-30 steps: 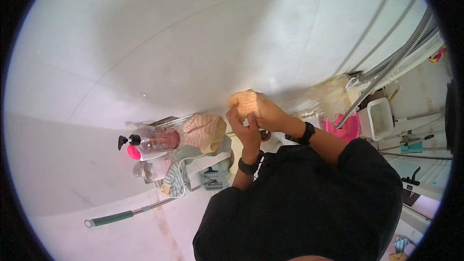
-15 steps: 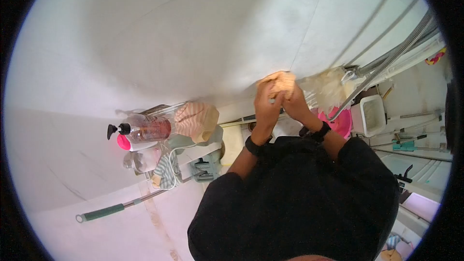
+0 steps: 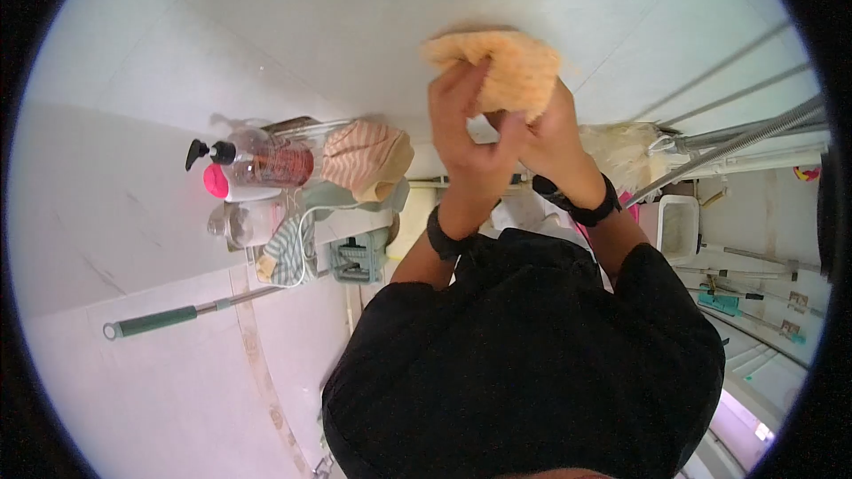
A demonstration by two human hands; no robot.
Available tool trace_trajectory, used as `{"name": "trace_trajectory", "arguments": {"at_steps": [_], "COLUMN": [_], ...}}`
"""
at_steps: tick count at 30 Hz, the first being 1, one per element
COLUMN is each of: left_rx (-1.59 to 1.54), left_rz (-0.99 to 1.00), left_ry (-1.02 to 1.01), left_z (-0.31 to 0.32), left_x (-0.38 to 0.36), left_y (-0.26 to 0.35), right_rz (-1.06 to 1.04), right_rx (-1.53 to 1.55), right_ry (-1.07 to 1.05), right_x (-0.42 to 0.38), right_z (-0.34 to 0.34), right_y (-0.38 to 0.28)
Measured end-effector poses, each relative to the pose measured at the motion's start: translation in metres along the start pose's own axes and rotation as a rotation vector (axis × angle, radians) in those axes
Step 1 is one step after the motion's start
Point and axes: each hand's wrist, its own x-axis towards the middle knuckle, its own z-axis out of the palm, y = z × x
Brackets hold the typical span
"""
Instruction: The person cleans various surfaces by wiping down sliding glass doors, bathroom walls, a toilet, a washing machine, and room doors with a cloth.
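An orange cloth (image 3: 519,66) is spread between my hands in front of the pale tiled wall. My left hand (image 3: 466,129) has its curled fingers on the cloth's left part, with the thumb bent toward my other hand. On the right, my right hand (image 3: 552,133) grips the cloth's lower edge; its fingers are partly hidden behind the fabric. A dark band circles each wrist.
At left, a wall rack holds a pump bottle (image 3: 271,160), a pink-capped bottle (image 3: 216,181) and striped cloths (image 3: 359,155). A green-handled pole (image 3: 158,321) juts out below. Right are a grey hose (image 3: 745,142) and a white basin (image 3: 679,229).
Both hands have risen in the view with the cloth. Bunched up before, the cloth is now opened out wider. The camera view has also shifted.
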Motion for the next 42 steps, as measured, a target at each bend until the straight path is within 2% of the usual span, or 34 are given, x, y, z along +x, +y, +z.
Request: {"name": "trace_trajectory", "arguments": {"at_steps": [1, 3, 5, 9, 12, 16, 17, 20, 21, 23, 29, 32, 35, 38, 40, 41, 42], "left_rx": [-0.026, -0.025, 0.010, 0.178, 0.157, 0.263, 0.219, 0.287, 0.280, 0.268, 0.414, 0.510, 0.632, 0.550, 0.500, 0.468, 0.412], "left_rz": [-0.058, -0.095, -0.163, -0.148, -0.380, -0.492, -0.590, -0.679, -0.687, -0.708, -0.728, -0.760, -0.814, -0.829, -0.950, -1.009, -1.026], "left_ry": [0.045, 0.008, -0.017, -0.007, -0.092, -0.218, -0.315, -0.509, -0.517, -0.539, -0.502, -0.544, -0.434, -0.216, -0.156, -0.126, -0.130], "left_z": [-0.007, -0.019, -0.026, -0.014, 0.003, 0.040, 0.044, 0.064, 0.067, 0.070, 0.045, 0.007, -0.026, -0.054, -0.069, -0.076, -0.083], "left_x": [-0.001, -0.007, -0.019, -0.048, -0.068, -0.133, -0.145, -0.185, -0.188, -0.200, -0.244, -0.257, -0.278, -0.298, -0.313, -0.318, -0.322], "left_y": [-0.004, -0.016, -0.020, -0.034, -0.034, -0.070, -0.072, -0.075, -0.069, -0.046, 0.015, 0.052, 0.086, 0.111, 0.123, 0.129, 0.134], "right_rz": [0.014, -0.019, 0.079, 0.275, 0.421, 0.496, 0.522, 0.425, 0.434, 0.522, 0.620, 0.496, 0.569, 0.537, 0.579, 0.509, 0.524], "right_rx": [-0.009, -0.044, -0.031, 0.048, 0.129, -0.100, -0.094, -0.071, -0.069, 0.016, 0.183, 0.344, 0.509, 0.455, 0.428, 0.463, 0.490], "right_ry": [-0.003, -0.013, -0.047, -0.082, -0.065, -0.131, -0.158, -0.203, -0.200, -0.252, -0.471, -0.609, -0.806, -0.999, -1.154, -1.156, -1.191], "right_x": [0.005, 0.003, -0.011, -0.043, -0.072, -0.120, -0.133, -0.168, -0.181, -0.187, -0.230, -0.253, -0.246, -0.247, -0.237, -0.251, -0.254], "right_z": [0.010, 0.023, 0.032, 0.033, 0.022, -0.004, -0.010, -0.035, -0.044, -0.060, -0.077, -0.060, -0.045, -0.029, -0.020, -0.007, 0.002], "right_y": [-0.007, -0.003, 0.018, 0.057, 0.089, 0.132, 0.139, 0.167, 0.178, 0.155, 0.136, 0.128, 0.084, 0.066, 0.041, 0.056, 0.055]}}
